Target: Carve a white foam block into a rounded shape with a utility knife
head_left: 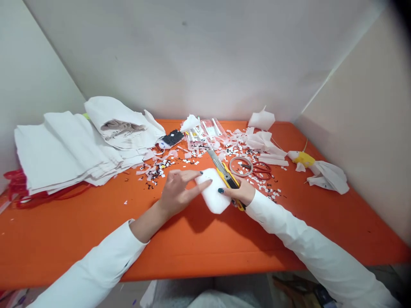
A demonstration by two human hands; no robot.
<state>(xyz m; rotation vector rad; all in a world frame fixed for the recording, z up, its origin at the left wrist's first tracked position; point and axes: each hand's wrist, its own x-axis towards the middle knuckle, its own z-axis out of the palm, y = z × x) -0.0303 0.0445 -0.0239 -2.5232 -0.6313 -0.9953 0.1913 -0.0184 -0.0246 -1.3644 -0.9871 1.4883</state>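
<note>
My right hand [241, 191] is closed around a yellow and black utility knife [228, 179] whose blade points up and away. The same hand holds a white block with cut corners [212, 200], its thumb pressing on the top face; the block looks like foam. From the left, my left hand [180, 190] reaches over the block. Two of its fingers are stretched out with their tips at the block's upper part, and the other fingers are curled. Just beyond the right hand lie a roll of tape [240, 174] and red-handled scissors [262, 170].
White sheets [70, 149] are stacked at the left, over red material [19, 186]. Scraps [237, 149] litter the orange table [154, 256]. A pink tray [213, 128] with white sticks and a dark object [172, 137] sit behind. A white paper-wrapped piece with yellow [303, 159] lies right.
</note>
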